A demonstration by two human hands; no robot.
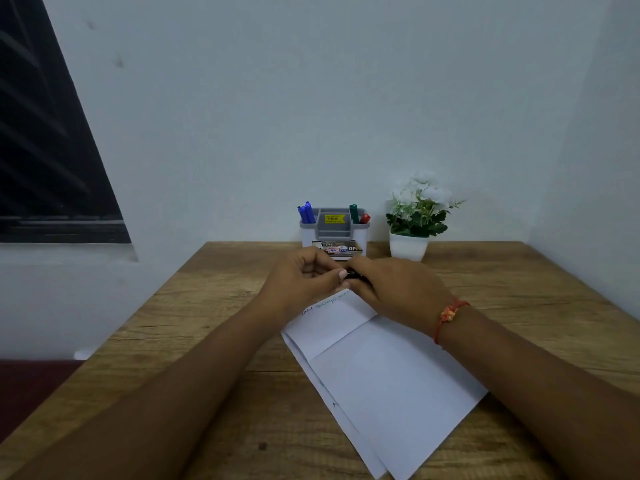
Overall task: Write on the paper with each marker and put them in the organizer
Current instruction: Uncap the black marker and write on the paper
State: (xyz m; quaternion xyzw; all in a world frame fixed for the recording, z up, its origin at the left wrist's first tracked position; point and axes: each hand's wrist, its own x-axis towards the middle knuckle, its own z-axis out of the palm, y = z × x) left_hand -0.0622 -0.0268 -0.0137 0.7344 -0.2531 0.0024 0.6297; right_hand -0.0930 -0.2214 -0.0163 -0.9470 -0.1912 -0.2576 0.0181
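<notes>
Left grip (304,277) and right grip (391,289) both clenched on black marker (354,274), above far edge of paper (388,375); organizer (334,233) just beyond, on counter (207,306).

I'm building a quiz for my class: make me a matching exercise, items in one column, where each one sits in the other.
1 blue markers
2 green marker
3 dark marker
4 potted plant

a held by left hand and right hand
b organizer, right end
c organizer, left end
d table, right of the organizer

Pairs: 1-c, 2-b, 3-a, 4-d
</notes>
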